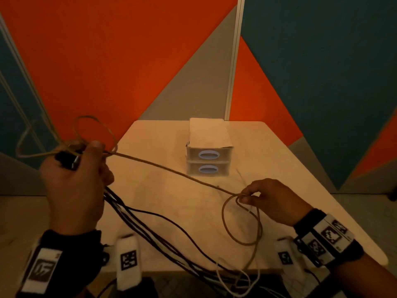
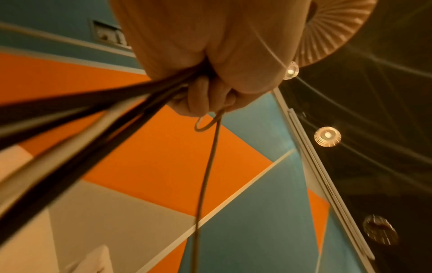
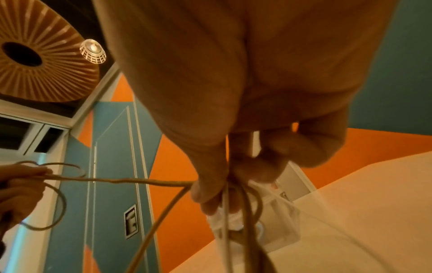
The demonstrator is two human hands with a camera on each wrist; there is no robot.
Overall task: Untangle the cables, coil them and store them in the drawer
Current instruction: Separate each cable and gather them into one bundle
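The tan cable (image 1: 171,169) stretches taut above the worktop (image 1: 163,203) between both hands. The left hand (image 1: 75,181) is raised, its fingers (image 2: 201,96) curled round a bundle of black cables (image 1: 150,229) and the tan cable's loops (a dark plug shows in the fist). The right hand (image 1: 272,201) pinches the tan cable where a loop hangs below. The drawer unit (image 1: 207,151) stands behind, both drawers closed.

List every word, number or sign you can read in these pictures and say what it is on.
No readable words or numbers.
Square black-and-white code markers on the right wristband and on the white blocks: patterns, not text.
Left wristband: a dark graphic, too blurred to read.
Wall sign: only a bold white shape shows.
Drawer unit: no label.
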